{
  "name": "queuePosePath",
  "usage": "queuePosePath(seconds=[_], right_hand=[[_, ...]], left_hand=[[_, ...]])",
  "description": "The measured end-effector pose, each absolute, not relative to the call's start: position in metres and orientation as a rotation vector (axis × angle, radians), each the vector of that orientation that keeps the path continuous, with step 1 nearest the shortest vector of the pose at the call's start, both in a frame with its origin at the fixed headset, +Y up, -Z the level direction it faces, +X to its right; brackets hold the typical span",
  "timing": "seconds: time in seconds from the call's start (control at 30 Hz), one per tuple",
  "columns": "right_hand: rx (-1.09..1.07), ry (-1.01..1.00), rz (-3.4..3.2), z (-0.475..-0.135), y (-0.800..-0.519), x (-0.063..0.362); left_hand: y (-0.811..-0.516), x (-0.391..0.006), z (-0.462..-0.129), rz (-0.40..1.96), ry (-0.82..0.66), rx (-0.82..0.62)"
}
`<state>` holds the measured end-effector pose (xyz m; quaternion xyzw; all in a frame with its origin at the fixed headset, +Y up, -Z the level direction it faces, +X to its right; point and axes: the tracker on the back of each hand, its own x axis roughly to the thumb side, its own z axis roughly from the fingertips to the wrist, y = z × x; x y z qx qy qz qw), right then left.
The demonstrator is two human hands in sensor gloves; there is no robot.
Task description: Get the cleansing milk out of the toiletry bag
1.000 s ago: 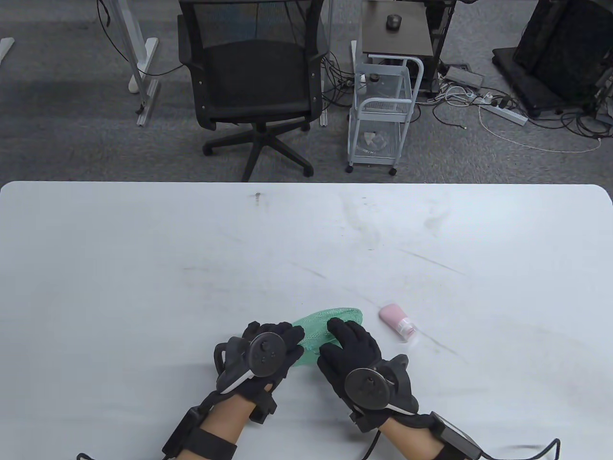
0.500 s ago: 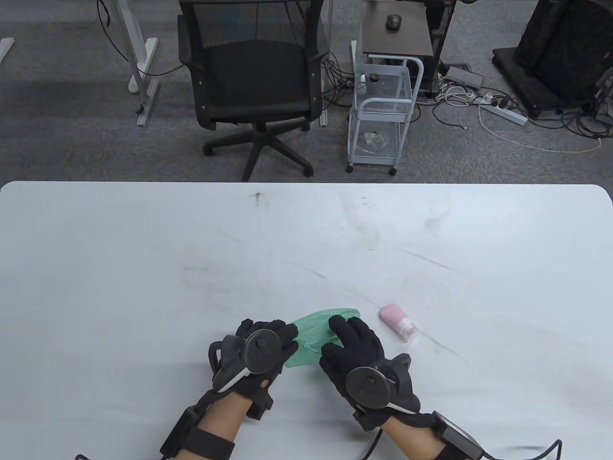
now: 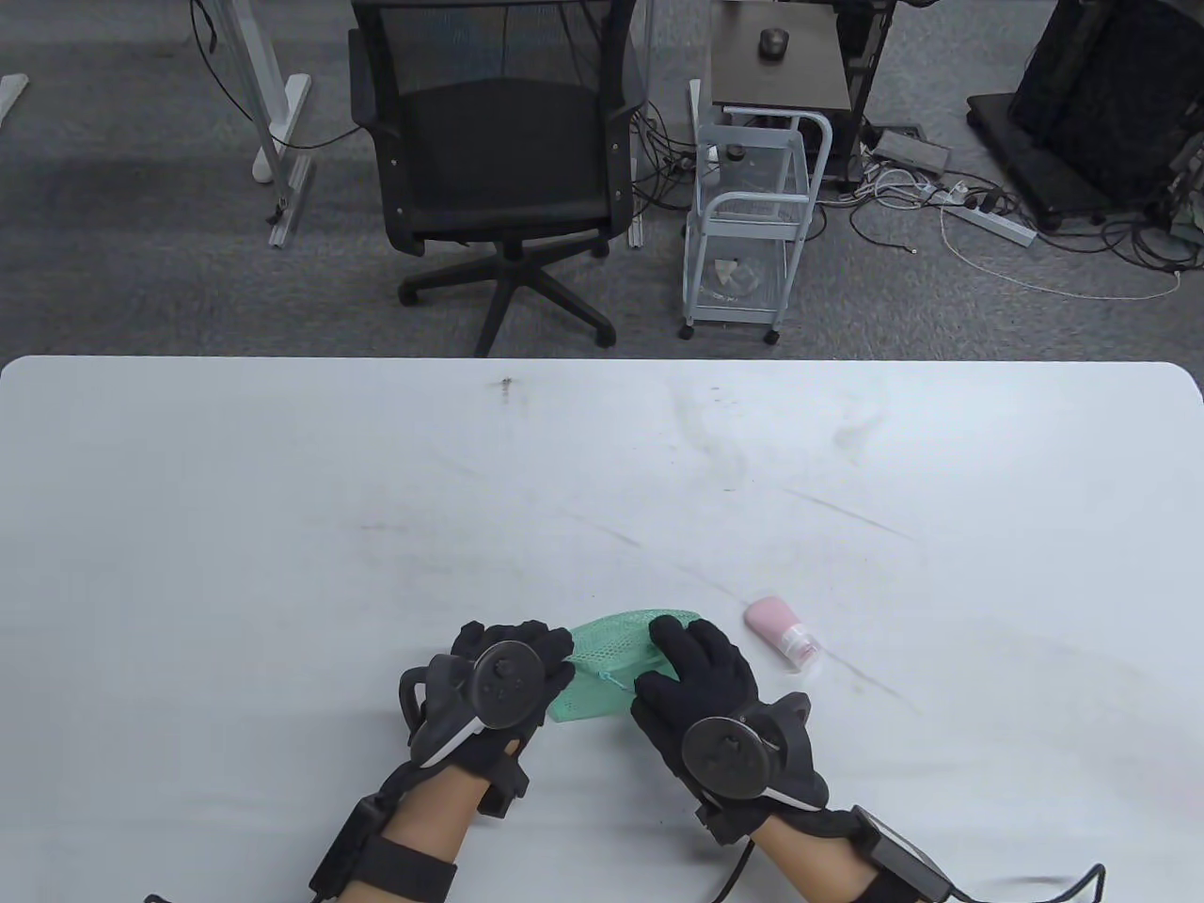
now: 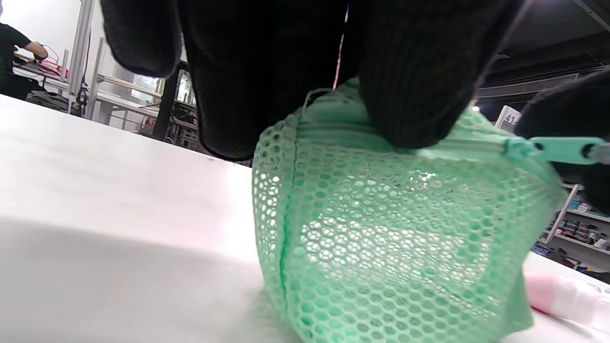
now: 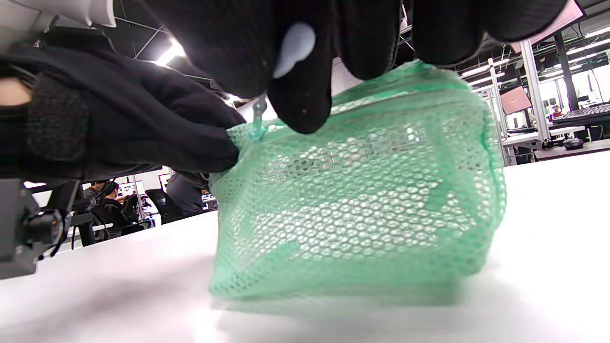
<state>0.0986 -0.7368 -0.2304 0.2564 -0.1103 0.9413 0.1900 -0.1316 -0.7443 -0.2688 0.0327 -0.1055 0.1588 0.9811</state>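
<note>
Cleansing milk (image 3: 783, 637), a small pink tube with a pale cap, lies on its side on the white table (image 3: 282, 489). It is out of the bag, just to the right of it, and nothing touches it. The left wrist view shows only its pale end (image 4: 567, 297) peeking out behind the bag's low right corner.

Going from left to right, the left hand (image 3: 494, 679) comes first. Its fingers (image 4: 410, 85) pinch the top left end of the green mesh toiletry bag (image 3: 602, 658), close to the zip line. The bag (image 5: 357, 200) sits on the table between both hands, and light shines through its holes. I cannot tell if anything is still inside.

Next comes the right hand (image 3: 701, 677). Its fingertips (image 5: 300, 95) pinch the little green zipper pull (image 4: 562, 149) and also rest on top of the bag. Both hands are close together and cover much of the bag from above.

Past the far edge of the table is grey carpet. On it stand a black office chair (image 3: 499, 160), then a white wire cart (image 3: 752, 216), then a dark side table with a mouse (image 3: 773, 41) on top. Tangled cables and a power strip (image 3: 988, 221) lie on the floor farther right.
</note>
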Motion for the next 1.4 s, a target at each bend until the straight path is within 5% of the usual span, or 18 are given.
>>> queuePosePath(seconds=[1.4], right_hand=[[0.553,-0.213,2.588,-0.257,-0.738,0.137]], left_hand=[[-0.744,-0.164,-0.28,0.361,-0.097,0.053]])
